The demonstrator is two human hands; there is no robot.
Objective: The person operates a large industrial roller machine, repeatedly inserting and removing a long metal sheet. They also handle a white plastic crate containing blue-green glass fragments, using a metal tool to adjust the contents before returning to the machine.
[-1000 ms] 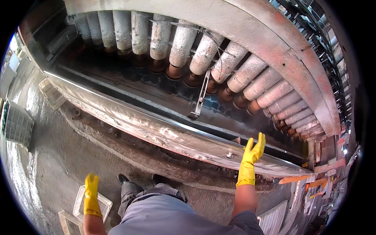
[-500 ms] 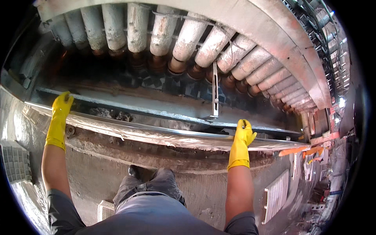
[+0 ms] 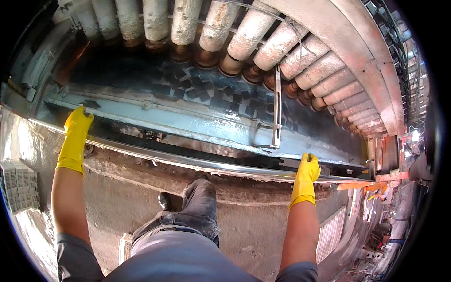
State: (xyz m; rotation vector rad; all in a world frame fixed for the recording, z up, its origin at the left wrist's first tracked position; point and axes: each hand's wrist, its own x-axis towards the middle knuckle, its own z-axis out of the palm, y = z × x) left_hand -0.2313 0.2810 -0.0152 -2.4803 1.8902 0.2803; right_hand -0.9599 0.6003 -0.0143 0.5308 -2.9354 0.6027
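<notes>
A long grey-blue metal panel (image 3: 197, 123) lies across the front of a large machine, its near edge toward me. My left hand (image 3: 79, 123), in a yellow rubber glove, is closed on that edge near its left end. Toward the right end my right hand (image 3: 307, 170), gloved the same way, grips the same edge. Both arms are stretched forward, wide apart. A slotted metal bracket (image 3: 277, 108) stands up at the panel, right of its middle. Behind the panel are many small dark square pieces (image 3: 202, 91). The glove fingertips are partly hidden at the edge.
A row of thick pale cylinders (image 3: 216, 26) hangs under a curved beam (image 3: 347, 42) beyond the panel. A shiny metal rail (image 3: 197, 163) runs along the machine's near side. Slatted crates (image 3: 19, 185) stand at left, and a ribbed white panel (image 3: 331, 235) lies at right.
The panel's upper face shows broader and more of the dark squares are visible behind it. Both hands still grip its edge. My legs have shifted, and the view has moved.
</notes>
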